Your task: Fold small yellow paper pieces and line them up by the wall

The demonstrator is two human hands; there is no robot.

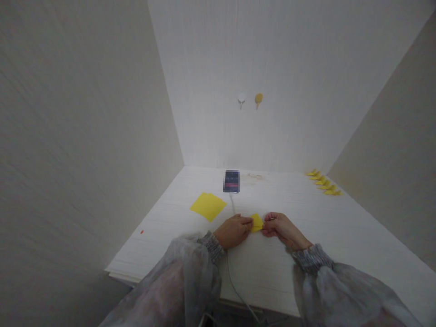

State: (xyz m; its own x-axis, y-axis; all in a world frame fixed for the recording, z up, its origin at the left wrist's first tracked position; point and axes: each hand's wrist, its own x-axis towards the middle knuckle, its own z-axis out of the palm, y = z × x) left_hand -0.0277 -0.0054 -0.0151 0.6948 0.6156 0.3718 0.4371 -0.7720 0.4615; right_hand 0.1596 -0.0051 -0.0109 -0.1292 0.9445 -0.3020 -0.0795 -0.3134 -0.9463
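On white woodgrain desk, left hand and right hand pinch folded yellow paper.

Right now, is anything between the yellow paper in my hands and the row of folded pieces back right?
Nothing visible: left hand and right hand pinch the yellow paper; only bare table lies between it and the row of folded pieces. The phone sits off that line.

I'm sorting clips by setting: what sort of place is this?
Likely a small craft desk in a white-walled nook: yellow paper sheets, a row of folded yellow pieces, and a small yellow piece pinched by left hand and right hand.
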